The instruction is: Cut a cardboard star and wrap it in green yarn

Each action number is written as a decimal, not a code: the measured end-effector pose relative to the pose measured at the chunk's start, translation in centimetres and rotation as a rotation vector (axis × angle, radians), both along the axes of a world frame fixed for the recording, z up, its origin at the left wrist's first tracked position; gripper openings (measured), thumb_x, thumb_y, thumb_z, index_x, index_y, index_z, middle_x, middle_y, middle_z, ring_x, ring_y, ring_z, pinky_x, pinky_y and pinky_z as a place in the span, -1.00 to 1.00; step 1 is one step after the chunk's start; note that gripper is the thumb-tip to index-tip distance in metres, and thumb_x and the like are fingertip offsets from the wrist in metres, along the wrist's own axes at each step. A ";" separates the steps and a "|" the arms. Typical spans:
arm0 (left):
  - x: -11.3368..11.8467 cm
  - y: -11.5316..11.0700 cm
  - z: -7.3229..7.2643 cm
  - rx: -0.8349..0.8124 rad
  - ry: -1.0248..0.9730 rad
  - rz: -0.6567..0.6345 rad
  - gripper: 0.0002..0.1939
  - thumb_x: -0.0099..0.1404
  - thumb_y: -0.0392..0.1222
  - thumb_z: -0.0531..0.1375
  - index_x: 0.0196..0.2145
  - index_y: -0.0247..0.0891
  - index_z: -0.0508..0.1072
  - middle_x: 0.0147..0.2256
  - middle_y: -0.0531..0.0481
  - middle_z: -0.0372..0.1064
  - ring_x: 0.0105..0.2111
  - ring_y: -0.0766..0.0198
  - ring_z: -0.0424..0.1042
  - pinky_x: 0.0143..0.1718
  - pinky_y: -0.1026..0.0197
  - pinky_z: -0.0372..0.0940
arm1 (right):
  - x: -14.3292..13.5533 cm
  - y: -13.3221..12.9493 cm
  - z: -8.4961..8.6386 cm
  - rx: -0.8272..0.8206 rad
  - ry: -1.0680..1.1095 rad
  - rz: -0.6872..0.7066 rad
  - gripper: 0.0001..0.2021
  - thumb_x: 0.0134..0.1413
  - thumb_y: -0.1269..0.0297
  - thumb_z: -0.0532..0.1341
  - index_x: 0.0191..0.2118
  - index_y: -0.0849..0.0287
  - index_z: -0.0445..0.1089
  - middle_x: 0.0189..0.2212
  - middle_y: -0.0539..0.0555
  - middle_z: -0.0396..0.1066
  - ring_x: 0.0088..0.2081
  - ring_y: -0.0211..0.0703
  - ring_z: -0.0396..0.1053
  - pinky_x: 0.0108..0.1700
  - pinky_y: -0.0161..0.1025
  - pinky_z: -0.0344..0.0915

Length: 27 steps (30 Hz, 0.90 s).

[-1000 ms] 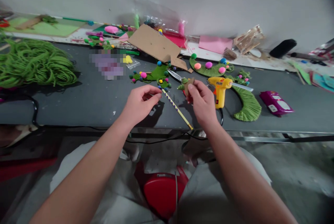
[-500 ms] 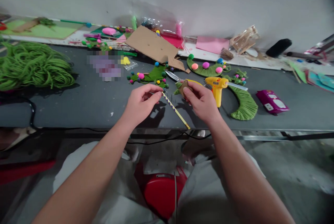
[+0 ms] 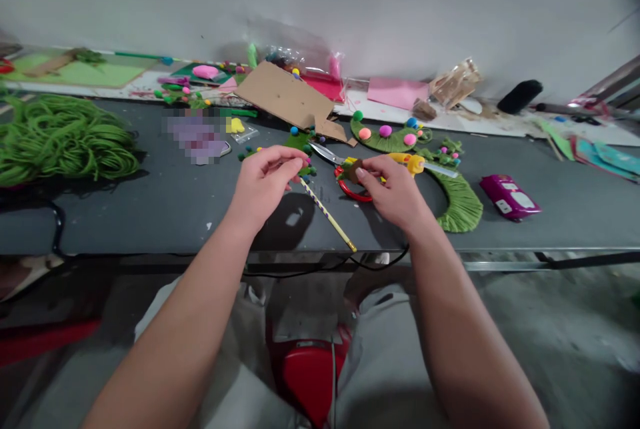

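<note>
My left hand [image 3: 267, 182] is closed in a pinch over the table; whether a small thing sits between its fingertips I cannot make out. Just below those fingertips, a yellow pencil with dark markings [image 3: 327, 215] lies slanted on the table. My right hand [image 3: 390, 189] pinches a small brown cardboard piece with green on it [image 3: 356, 170]. Beneath it lie scissors with red handles [image 3: 327, 153], blades pointing to the back left. A yellow glue gun [image 3: 415, 163] is partly hidden behind my right hand. The green yarn-wrapped crescent [image 3: 463, 205] lies to its right.
Green yarn [image 3: 65, 139] is heaped at the left. Brown cardboard [image 3: 285, 95] and a green crescent with pompoms [image 3: 385, 135] lie toward the wall. A purple packet [image 3: 510, 197] is at the right. A black cable [image 3: 320, 271] hangs below the table's front edge.
My left hand has lifted a little from the table near the pencil. My right hand has shifted with the cardboard piece, and the scissors' red handle now shows. The view has tilted slightly.
</note>
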<state>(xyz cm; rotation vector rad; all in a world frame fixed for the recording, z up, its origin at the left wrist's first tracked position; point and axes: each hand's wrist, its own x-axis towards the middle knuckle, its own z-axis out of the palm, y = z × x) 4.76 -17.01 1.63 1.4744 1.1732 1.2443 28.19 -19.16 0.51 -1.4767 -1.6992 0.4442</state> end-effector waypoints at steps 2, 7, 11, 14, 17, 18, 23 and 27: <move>0.3 0.2 0.0 -0.016 -0.014 -0.006 -0.85 0.26 -0.16 0.28 -0.25 -0.23 0.62 -0.26 -0.05 0.59 -0.38 0.27 0.49 -0.40 0.27 0.32 | -0.1 0.3 0.2 -0.051 0.057 0.031 -0.84 0.22 0.26 0.22 -0.24 0.20 0.54 -0.31 0.11 0.52 -0.24 -0.06 0.46 -0.10 -0.07 0.40; 0.6 1.3 -0.2 -0.117 -0.132 0.068 -0.76 0.12 -0.31 0.27 -0.22 -0.24 0.61 -0.24 -0.04 0.58 -0.37 0.27 0.49 -0.43 0.29 0.28 | -1.6 0.9 0.3 -0.155 0.575 0.051 -0.81 0.06 0.19 0.36 -0.25 0.15 0.45 -0.37 0.05 0.56 -0.34 -0.14 0.52 -0.20 -0.14 0.47; 1.0 1.7 -0.6 -0.241 -0.122 -0.007 -0.71 0.09 -0.33 0.27 -0.19 -0.26 0.62 -0.17 -0.07 0.60 -0.32 0.26 0.50 -0.40 0.29 0.30 | -3.0 1.1 0.2 -0.272 0.931 0.039 -0.59 -0.19 0.17 0.51 -0.25 0.13 0.37 -0.39 0.02 0.59 -0.36 -0.22 0.55 -0.20 -0.24 0.47; 1.5 1.3 -1.0 -0.257 -0.069 -0.148 -0.72 0.20 -0.12 0.33 -0.13 -0.23 0.63 -0.19 -0.08 0.60 -0.27 0.19 0.53 -0.35 0.25 0.34 | -3.6 1.1 0.1 -0.341 1.024 0.053 -0.52 -0.29 0.16 0.57 -0.28 0.13 0.34 -0.43 -0.02 0.57 -0.34 -0.23 0.56 -0.19 -0.28 0.46; 1.7 0.9 -1.5 -0.177 -0.063 -0.182 -0.64 0.22 0.01 0.37 -0.10 -0.22 0.62 -0.22 -0.08 0.60 -0.27 0.18 0.53 -0.31 0.22 0.38 | -4.1 0.9 0.0 -0.393 1.020 0.097 -0.53 -0.28 0.12 0.57 -0.31 0.15 0.36 -0.43 -0.02 0.56 -0.35 -0.26 0.54 -0.17 -0.28 0.46; 1.6 0.8 -1.6 -0.149 -0.068 -0.171 -0.64 0.21 0.02 0.38 -0.11 -0.23 0.62 -0.23 -0.08 0.60 -0.27 0.19 0.53 -0.31 0.22 0.38 | -4.2 0.8 0.0 -0.406 1.007 0.113 -0.54 -0.28 0.10 0.57 -0.32 0.15 0.36 -0.43 -0.02 0.56 -0.35 -0.26 0.53 -0.19 -0.28 0.45; 1.1 0.8 -1.9 -0.062 -0.082 -0.116 -0.66 0.20 0.04 0.40 -0.19 -0.25 0.59 -0.29 -0.06 0.58 -0.31 0.21 0.51 -0.34 0.22 0.39 | -4.9 0.4 0.0 -0.426 0.900 0.186 -0.58 -0.19 0.08 0.54 -0.32 0.17 0.39 -0.42 -0.06 0.47 -0.39 -0.31 0.44 -0.27 -0.31 0.37; 0.8 0.6 -1.7 -0.061 -0.115 -0.120 -0.68 0.17 0.01 0.42 -0.23 -0.26 0.56 -0.32 -0.04 0.56 -0.31 0.22 0.50 -0.33 0.23 0.39 | -5.4 0.1 -0.1 -0.398 0.749 0.222 -0.59 -0.16 0.02 0.52 -0.36 0.19 0.39 -0.43 -0.05 0.41 -0.40 -0.30 0.36 -0.29 -0.27 0.32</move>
